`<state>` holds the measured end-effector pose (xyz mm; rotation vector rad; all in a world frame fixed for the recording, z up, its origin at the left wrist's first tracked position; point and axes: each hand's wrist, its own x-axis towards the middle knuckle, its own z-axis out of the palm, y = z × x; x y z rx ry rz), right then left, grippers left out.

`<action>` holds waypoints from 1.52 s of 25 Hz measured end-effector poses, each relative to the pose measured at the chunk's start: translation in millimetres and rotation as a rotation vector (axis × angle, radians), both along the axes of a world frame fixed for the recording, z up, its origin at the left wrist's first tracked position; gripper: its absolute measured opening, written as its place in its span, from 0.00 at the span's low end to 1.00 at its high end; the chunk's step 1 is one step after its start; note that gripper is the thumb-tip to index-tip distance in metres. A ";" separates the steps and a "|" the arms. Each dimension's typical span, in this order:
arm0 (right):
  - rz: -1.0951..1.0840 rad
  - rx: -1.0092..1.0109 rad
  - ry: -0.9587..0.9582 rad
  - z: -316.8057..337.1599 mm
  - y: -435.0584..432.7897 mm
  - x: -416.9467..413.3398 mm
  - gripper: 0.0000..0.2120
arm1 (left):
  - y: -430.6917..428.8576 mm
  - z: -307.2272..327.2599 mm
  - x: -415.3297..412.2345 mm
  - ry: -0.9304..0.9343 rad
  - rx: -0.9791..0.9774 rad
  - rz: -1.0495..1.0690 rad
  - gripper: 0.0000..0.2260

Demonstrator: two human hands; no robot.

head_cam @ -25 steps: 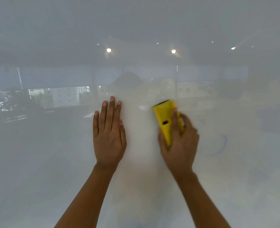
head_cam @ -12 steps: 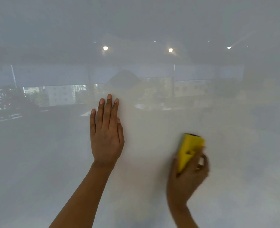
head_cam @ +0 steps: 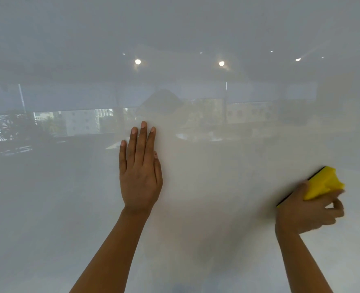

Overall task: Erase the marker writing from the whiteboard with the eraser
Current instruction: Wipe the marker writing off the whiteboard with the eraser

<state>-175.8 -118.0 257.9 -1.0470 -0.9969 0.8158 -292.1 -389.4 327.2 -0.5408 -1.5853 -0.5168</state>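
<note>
My left hand (head_cam: 140, 176) lies flat, fingers together, on the glossy white whiteboard (head_cam: 217, 208) — my right hand (head_cam: 305, 212) clamps the yellow block eraser (head_cam: 322, 183), low right, against it.

My wide white whiteboard (head_cam: 196, 240) looks smooth and glossy, mirroring ceiling lights. My yellow block eraser (head_cam: 322, 182) looks matt plastic, dark-edged.

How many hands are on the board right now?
2. Left hand lies flat at centre of the whiteboard; right hand grips the yellow eraser at lower right.
</note>
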 end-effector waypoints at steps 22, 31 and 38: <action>-0.043 0.642 -0.232 206.6 -63.3 -22.0 0.34 | 0.4 -0.8 -0.2 0.000 -0.011 0.010 0.21; -0.101 1.605 -0.530 209.0 -117.0 -37.1 0.28 | 0.2 -1.1 -0.7 0.017 -0.003 0.009 0.21; -0.122 0.731 -0.239 260.7 -7.5 -14.0 0.33 | -0.2 -1.6 -0.9 0.025 -0.007 -0.008 0.21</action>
